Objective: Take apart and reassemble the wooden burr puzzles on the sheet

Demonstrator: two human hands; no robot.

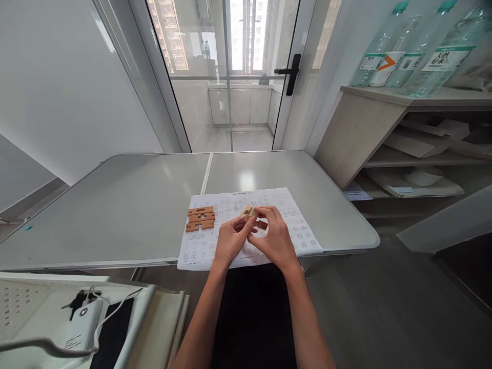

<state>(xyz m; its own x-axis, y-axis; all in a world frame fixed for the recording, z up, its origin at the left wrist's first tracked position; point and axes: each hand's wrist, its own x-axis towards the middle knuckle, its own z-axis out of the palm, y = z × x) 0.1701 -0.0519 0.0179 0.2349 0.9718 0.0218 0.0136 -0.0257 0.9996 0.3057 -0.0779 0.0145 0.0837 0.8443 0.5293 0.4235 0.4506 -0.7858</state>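
Observation:
Above a printed paper sheet (203,253) with many small line diagrams, my two hands meet around several joined wooden puzzle pieces (248,211), some pale and some reddish brown. My left hand (233,238) grips them from the left, thumb pressed against the near side. From the right, my right hand (274,230) pinches the pieces between thumb and fingers; a brown end sticks out inside its curl. The fingers hide much of how the pieces fit together. Left of my hands, notched brown wooden pieces (200,218) lie in a stack of rows on the sheet.
The sheet lies on a grey folding table (154,205), overhanging its front edge. A white cart (34,307) with a power bank (82,323) and cable stands at lower left. A shelf unit (361,123) with water bottles (413,56) is at right; a glass door (230,102) stands behind.

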